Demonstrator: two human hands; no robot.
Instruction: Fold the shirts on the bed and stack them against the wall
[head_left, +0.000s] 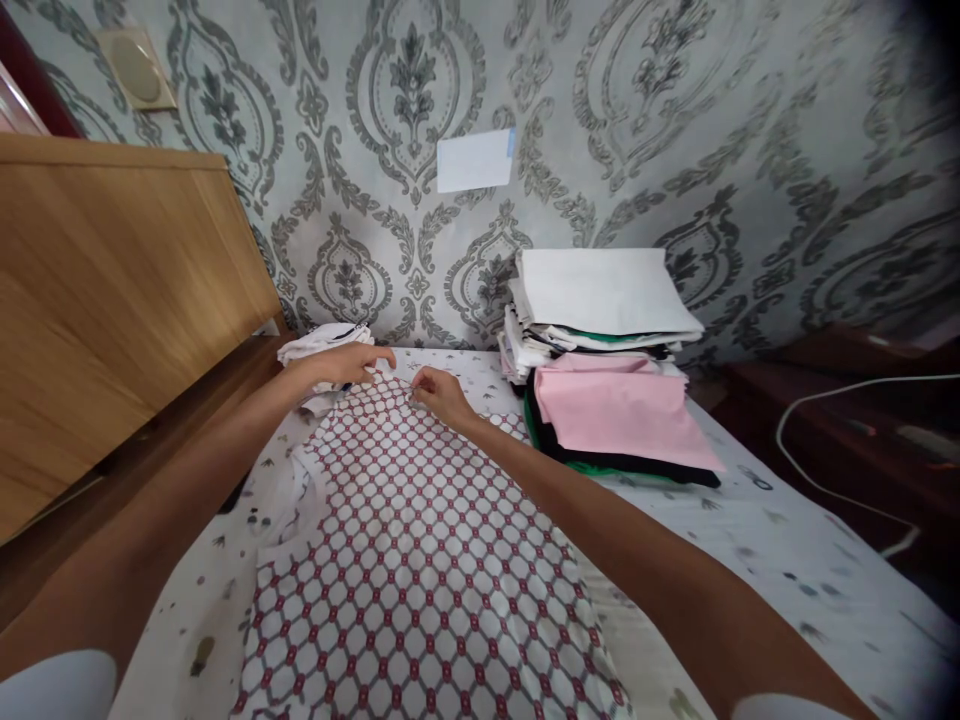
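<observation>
Head view: white garment (420, 560), maroon-dotted lattice.

Soft, muted light falls over the pink cloth (626, 410), its source unclear, with faint shadows and little glare. To the pink cloth's right, the dark furniture (832, 450) sinks into gloom; above and right of it, the wallpaper (570, 130) blurs towards a black corner. Far left of it, the wooden panel (127, 300) slants with wide-angle stretch.
</observation>
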